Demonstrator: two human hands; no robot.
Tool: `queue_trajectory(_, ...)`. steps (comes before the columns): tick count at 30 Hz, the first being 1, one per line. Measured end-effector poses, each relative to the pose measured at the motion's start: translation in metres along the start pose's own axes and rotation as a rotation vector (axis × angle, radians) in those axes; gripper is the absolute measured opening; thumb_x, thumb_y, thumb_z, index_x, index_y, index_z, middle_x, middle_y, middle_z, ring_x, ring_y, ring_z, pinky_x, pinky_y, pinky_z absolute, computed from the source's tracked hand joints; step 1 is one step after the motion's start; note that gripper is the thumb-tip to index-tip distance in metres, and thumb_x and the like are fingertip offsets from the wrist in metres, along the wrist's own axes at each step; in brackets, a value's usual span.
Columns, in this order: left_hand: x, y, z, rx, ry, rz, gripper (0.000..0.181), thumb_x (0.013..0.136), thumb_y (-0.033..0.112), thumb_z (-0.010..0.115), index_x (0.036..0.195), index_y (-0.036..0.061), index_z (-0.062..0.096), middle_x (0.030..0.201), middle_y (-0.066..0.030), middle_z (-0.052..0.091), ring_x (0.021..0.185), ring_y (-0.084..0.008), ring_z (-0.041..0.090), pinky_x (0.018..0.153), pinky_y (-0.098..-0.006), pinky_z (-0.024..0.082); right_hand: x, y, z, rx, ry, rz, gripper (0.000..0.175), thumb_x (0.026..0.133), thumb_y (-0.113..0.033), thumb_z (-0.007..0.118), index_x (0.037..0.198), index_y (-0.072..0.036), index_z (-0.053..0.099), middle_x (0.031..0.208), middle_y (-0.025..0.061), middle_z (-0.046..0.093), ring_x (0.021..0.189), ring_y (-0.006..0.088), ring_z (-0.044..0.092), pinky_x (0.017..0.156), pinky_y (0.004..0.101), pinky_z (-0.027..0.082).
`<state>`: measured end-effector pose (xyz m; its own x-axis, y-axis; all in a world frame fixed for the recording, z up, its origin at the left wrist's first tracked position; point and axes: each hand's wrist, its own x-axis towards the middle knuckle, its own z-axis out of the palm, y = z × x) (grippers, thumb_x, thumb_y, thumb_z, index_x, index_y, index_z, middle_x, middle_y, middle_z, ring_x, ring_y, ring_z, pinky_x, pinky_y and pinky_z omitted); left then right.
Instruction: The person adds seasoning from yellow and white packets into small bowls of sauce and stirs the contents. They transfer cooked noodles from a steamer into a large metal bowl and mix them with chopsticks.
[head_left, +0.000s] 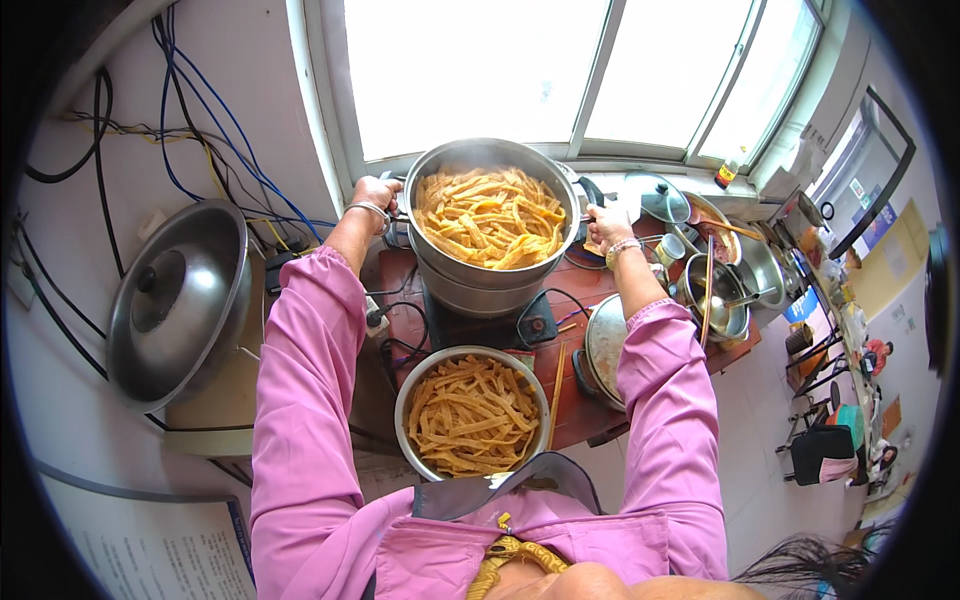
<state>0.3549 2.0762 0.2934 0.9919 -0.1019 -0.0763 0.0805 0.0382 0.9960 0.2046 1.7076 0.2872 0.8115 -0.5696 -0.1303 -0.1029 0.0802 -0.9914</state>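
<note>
A metal steamer pot (480, 291) stands on a black electric cooker (442, 322) below the window. Its top tier is heaped with yellow-brown flat strips (491, 217), with faint steam above them. My left hand (375, 196) grips the handle on the pot's left side. On the opposite side, my right hand (609, 226) has hold of the right handle, its fingers partly hidden. Nearer my body, a metal basin (402, 420) holds more strips (474, 416), duller brown than those in the pot. Chopsticks (557, 394) lie beside the basin on the red table (581, 420).
A lidded pot (606, 352) sits by my right forearm. Beyond it are a metal pot with a ladle (716, 300), a glass lid (657, 196) and a sauce bottle (726, 174). A large wok-shaped lid (180, 307) leans at left. Power cords (409, 304) cross the table.
</note>
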Motion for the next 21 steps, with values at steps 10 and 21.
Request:
queue_trajectory(10,-0.029,0.059,0.004,0.021,0.105,0.398,0.014,0.077,0.013,0.063,0.078,0.0004,0.057,0.049,0.0015,0.046,0.034,-0.0071,0.042,0.031,-0.0221,0.033,-0.016,-0.043,-0.001,0.171,-0.075,-0.157,0.007,0.077,0.0,0.057,0.08,-0.002,0.051,0.066,0.0055,0.056,0.045,0.0066,0.047,0.034,0.018,0.035)
queue_trajectory(21,-0.025,0.066,0.001,0.153,0.239,0.541,0.022,0.077,0.023,0.065,0.076,0.0014,0.061,0.051,0.0012,0.05,0.042,-0.0064,0.046,0.039,-0.022,0.037,-0.024,-0.044,0.002,0.15,-0.065,-0.191,0.009,0.08,-0.002,0.054,0.087,-0.005,0.05,0.069,0.004,0.057,0.05,0.0072,0.049,0.041,0.0189,0.039)
